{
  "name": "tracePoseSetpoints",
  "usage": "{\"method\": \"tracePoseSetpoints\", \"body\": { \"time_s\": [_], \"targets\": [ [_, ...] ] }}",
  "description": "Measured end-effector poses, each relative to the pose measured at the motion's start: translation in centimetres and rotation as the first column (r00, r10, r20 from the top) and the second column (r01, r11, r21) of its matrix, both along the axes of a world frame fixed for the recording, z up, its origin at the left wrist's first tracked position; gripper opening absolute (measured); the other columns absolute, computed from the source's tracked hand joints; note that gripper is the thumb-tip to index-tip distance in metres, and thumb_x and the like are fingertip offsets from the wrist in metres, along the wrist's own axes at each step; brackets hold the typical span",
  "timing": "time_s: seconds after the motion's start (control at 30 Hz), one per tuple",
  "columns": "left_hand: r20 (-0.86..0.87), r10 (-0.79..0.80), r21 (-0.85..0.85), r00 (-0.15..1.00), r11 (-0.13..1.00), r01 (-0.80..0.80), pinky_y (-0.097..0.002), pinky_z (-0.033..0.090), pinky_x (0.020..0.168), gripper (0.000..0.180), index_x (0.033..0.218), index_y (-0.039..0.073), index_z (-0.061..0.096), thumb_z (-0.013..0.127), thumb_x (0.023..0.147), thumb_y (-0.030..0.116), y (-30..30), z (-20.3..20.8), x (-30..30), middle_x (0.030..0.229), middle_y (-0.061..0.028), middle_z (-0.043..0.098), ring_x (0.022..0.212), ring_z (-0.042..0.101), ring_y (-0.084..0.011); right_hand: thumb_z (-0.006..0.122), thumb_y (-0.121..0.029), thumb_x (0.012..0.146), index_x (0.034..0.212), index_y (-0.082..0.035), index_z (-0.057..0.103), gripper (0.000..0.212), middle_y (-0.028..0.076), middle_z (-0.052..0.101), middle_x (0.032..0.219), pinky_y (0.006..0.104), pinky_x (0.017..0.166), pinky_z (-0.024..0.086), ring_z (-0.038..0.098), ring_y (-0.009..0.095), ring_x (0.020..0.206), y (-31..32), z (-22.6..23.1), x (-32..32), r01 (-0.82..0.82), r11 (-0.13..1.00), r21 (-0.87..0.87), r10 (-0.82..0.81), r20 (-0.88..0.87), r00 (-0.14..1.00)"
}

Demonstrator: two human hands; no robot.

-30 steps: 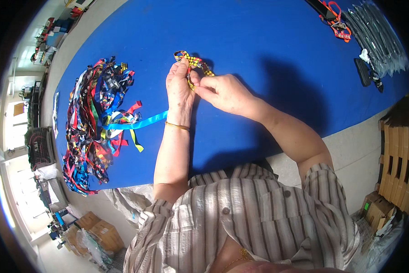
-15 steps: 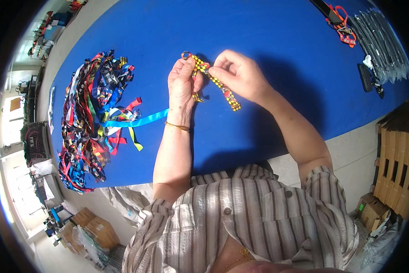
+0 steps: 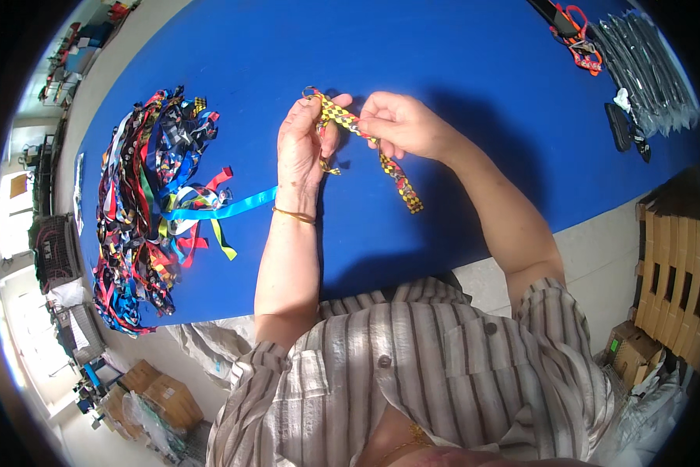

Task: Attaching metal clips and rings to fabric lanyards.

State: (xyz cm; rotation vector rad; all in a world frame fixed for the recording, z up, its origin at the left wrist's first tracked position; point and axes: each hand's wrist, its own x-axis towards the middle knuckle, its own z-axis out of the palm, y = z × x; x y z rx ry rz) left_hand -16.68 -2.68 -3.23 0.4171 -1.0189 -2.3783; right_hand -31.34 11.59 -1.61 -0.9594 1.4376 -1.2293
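Note:
Between my hands, above the blue table, is a yellow-and-black checkered ribbon strap with red patches and a small metal ring at its upper end. My left hand pinches the strap close to the ring, and a short end hangs below its fingers. My right hand grips the strap farther along with bent fingers. From there its loose end slants down to the right. A bright blue ribbon runs from a large heap of colourful printed ribbons on the left toward my left wrist.
The blue tabletop spreads under everything. At the far right lie plastic-wrapped flat packs, an orange strap and a black object. Cardboard boxes stand on the floor at lower left, with a stack of brown cardboard at right.
My right hand has moved slightly right, and the strap between the hands is stretched straighter. Its loose end now hangs lower and farther right. The view has shifted a little.

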Motion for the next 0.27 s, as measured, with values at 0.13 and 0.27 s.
{"method": "tracePoseSetpoints", "body": {
  "time_s": [0.13, 0.27],
  "targets": [
    [0.02, 0.012, 0.02, 1.0, 1.0, -0.012, -0.0216, 0.036, 0.039, 0.018, 0.097, 0.003, 0.054, 0.051, 0.102, 0.02, -0.33, -0.66, 0.0, 0.106, -0.0264, 0.069, 0.042, 0.046, -0.0118, 0.063, -0.022, 0.097, 0.097, -0.005, 0.057, 0.018, 0.003, 0.062, 0.077, 0.023, 0.052, 0.046, 0.057, 0.008, 0.06, 0.35, 0.36, -0.01, -0.042, 0.999, 0.033, 0.044, -0.045, 0.998],
    [0.036, 0.0, -0.003, 0.999, 1.0, 0.0, -0.0222, 0.035, 0.038, 0.019, 0.099, 0.004, 0.054, 0.052, 0.102, 0.022, -0.82, -1.21, 0.13, 0.105, -0.026, 0.069, 0.041, 0.045, -0.0137, 0.069, -0.022, 0.093, 0.109, -0.009, 0.056, 0.025, 0.005, 0.064, 0.083, 0.0278, 0.065, 0.052, 0.062, 0.013, 0.072, 0.47, -0.41, 0.08, 0.009, 0.993, -0.119, -0.058, -0.414, 0.908]
  ]
}}
